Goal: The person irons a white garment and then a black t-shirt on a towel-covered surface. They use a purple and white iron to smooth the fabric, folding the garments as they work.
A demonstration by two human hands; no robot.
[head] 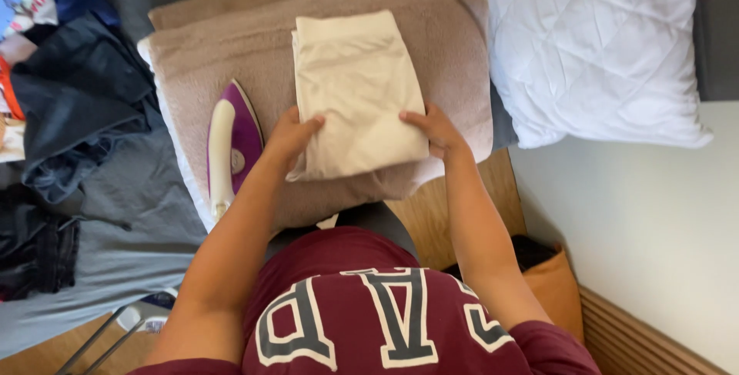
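A: Where is the cloth (356,90)?

B: It lies folded, a cream rectangle, on the brown towel (231,51) that pads the work surface. I'll place everything from that towel. The cloth sits right of the towel's middle, long side running away from the person.

A: And the hands?

B: Both are on the cloth's near corners. The left hand (291,135) has its thumb on top of the near left corner and the fingers appear tucked under the edge, so it is pinched on the cloth. The right hand (433,128) rests over the near right corner, fingers curled on the fabric; whether they go underneath I cannot tell. Holding both near corners like that keeps the layers together and square, I'd judge.

A: What crowds it?

B: The iron (233,148), purple and white, lies on the towel's left part, just beside the left hand, near touching the wrist. That side is tight. The cloth's near edge reaches the towel's near edge.

A: Any free room?

B: Bare towel shows beyond the cloth's far edge and along the right strip. Past the towel's right edge is a white pillow (593,51); off its left edge, dark clothes (77,98) are piled.
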